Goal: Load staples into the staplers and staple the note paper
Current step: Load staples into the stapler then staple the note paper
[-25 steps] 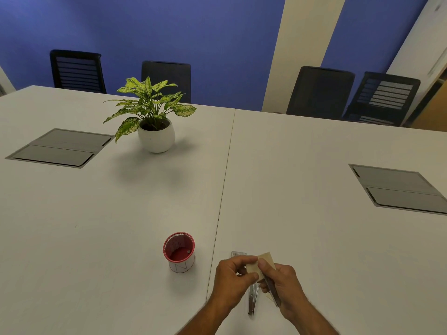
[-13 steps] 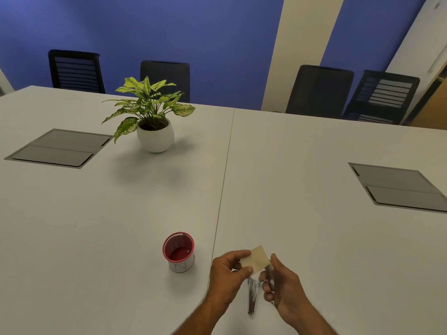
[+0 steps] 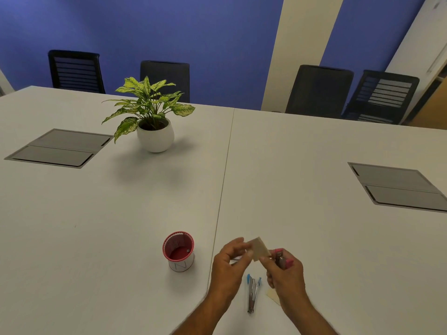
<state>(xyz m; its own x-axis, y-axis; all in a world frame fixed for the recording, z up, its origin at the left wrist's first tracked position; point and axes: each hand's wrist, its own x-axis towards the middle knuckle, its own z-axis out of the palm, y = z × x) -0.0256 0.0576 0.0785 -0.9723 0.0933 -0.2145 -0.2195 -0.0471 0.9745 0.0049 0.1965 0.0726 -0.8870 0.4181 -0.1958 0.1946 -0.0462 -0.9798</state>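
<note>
Landmark: blue metal stapler point(image 3: 252, 292), flat on white bench point(image 3: 96, 226), spread open, likely for loading.

Just right of it: pale paper slip point(image 3: 272, 295), mostly hidden by wrist.

Above it: left hand point(image 3: 229, 264) pinches small beige note paper point(image 3: 260, 249); grip clamped. Right hand point(image 3: 285, 274) grips pink stapler point(image 3: 283, 258) touching paper, probably lined up to staple.

Left, beyond: red mesh cup point(image 3: 178, 252).

Count: two staplers, one cup, one held note.

Far: potted green plant point(image 3: 152, 117).

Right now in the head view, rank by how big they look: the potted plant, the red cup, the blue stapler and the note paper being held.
1. potted plant
2. red cup
3. blue stapler
4. note paper

Stapler versus paper is unsure.
</note>
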